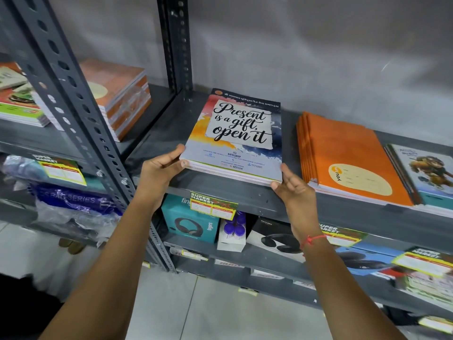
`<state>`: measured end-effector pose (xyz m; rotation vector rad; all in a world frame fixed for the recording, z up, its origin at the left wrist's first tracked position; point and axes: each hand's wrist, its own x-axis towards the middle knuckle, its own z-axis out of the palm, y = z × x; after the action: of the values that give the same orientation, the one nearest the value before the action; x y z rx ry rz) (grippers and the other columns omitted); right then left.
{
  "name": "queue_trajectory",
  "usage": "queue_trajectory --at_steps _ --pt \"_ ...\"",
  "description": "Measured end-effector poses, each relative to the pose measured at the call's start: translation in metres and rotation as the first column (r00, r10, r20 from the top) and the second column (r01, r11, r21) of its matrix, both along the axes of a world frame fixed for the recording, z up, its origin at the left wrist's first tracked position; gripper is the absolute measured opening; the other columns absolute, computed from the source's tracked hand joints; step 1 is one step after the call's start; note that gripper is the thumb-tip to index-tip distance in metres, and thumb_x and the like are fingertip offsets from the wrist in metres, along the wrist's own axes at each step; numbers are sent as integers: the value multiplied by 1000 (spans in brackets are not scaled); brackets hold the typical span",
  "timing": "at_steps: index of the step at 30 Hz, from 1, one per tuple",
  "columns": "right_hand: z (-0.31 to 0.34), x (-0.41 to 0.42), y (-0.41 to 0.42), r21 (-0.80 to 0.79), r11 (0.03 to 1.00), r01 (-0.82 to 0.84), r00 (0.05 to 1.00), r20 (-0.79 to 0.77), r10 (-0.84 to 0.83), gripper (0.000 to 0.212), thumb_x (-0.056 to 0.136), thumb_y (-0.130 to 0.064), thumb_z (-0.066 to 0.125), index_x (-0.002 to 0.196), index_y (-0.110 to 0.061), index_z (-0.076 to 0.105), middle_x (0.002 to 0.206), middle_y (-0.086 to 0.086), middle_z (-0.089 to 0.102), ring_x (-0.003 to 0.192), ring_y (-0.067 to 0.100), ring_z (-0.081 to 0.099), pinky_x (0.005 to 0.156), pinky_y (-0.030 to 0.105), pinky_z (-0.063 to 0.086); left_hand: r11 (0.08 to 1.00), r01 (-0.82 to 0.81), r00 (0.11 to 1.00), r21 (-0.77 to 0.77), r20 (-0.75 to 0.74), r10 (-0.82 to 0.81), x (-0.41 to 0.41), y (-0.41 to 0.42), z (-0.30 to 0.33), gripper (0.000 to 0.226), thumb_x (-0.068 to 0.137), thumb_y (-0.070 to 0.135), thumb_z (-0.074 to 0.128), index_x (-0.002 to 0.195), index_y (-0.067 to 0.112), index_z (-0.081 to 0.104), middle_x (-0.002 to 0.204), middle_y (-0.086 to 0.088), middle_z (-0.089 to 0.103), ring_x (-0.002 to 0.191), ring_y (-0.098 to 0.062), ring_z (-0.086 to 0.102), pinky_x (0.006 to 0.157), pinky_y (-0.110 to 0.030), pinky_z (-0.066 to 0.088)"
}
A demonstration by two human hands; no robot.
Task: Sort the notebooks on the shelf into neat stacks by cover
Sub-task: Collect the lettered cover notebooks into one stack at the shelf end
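Note:
A small stack of notebooks with a "Present is a gift, open it" cover (pixel 235 133) lies on the grey metal shelf (pixel 220 192). My left hand (pixel 159 170) grips its near-left corner, thumb on the cover. My right hand (pixel 293 186) presses flat against its near-right corner, fingers apart. To the right sits a stack of orange notebooks (pixel 353 155), and beyond it a stack with a cartoon-figure cover (pixel 426 173) at the frame's right edge.
Slotted grey uprights (pixel 73 99) divide off a left bay holding orange-brown notebooks (pixel 122 94) and green-covered ones (pixel 17 104). Lower shelves carry headphone boxes (pixel 191 222), a white box (pixel 231 231) and wrapped bags (pixel 73 204). Price tags (pixel 213 204) hang on shelf edges.

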<state>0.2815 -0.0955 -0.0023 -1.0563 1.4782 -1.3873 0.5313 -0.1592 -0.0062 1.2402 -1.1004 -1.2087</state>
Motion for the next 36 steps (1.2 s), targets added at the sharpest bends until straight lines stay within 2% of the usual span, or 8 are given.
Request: queue_trajectory --at_steps 2,5,7,13,17,27,32,36 --pt "0 -1 -1 5 1000 -17 1000 -15 17 58 84 2 59 137 -10 41 125 -10 52 116 2 51 94 6 40 1000 20 1000 -17 5 -20 0 0 2 47 83 -7 54 130 -2 46 129 -1 50 112 -6 54 75 -1 48" --pt "0 -1 -2 13 1000 -7 1000 -21 7 57 84 0 59 137 -12 42 123 -14 49 116 -2 47 85 -2 37 999 16 1000 -32 19 -15 -2 -1 3 46 84 -6 54 129 -2 47 128 -3 51 87 9 61 72 -1 48" --pt "0 0 -3 16 1000 13 1000 -22 -12 56 84 -1 60 136 -12 44 125 -13 49 117 -2 46 84 -4 36 1000 0 1000 -30 18 0 -4 -2 3 45 84 -5 55 128 -2 48 127 -3 52 88 8 59 72 -1 48" --pt "3 3 -7 20 994 106 994 -31 -105 51 81 -3 64 130 -11 52 136 1 54 118 4 49 108 23 35 995 -97 995 -28 4 97 -11 -2 6 41 83 -1 59 124 1 54 121 -4 59 99 -8 59 78 -1 47" --pt "4 4 -9 20 990 141 989 -35 -141 49 80 -4 65 128 -9 54 135 4 56 113 4 52 104 21 38 986 -169 986 -19 -21 168 -15 -5 6 38 81 0 61 120 1 58 116 -5 63 83 3 61 74 -4 50" --pt "4 3 -10 21 985 173 984 -46 -172 45 81 -5 65 125 -10 57 132 4 58 108 2 53 97 14 39 978 -208 978 -10 -4 208 -18 -5 7 37 81 2 64 117 5 61 108 -2 66 83 -2 62 76 -6 51" --pt "2 1 -12 18 987 163 985 -69 -161 45 81 -4 65 125 -9 57 132 4 58 108 1 52 76 -3 41 982 -188 982 -19 2 188 -16 -4 8 38 81 1 62 119 3 59 112 -3 64 84 -1 61 74 -5 51" --pt "3 0 -10 12 989 149 986 -72 -148 44 82 -4 64 125 -9 57 131 5 59 107 2 53 95 13 40 979 -201 980 -21 9 201 -17 -6 7 38 81 1 63 118 3 60 112 -4 65 84 -3 62 75 -5 51"
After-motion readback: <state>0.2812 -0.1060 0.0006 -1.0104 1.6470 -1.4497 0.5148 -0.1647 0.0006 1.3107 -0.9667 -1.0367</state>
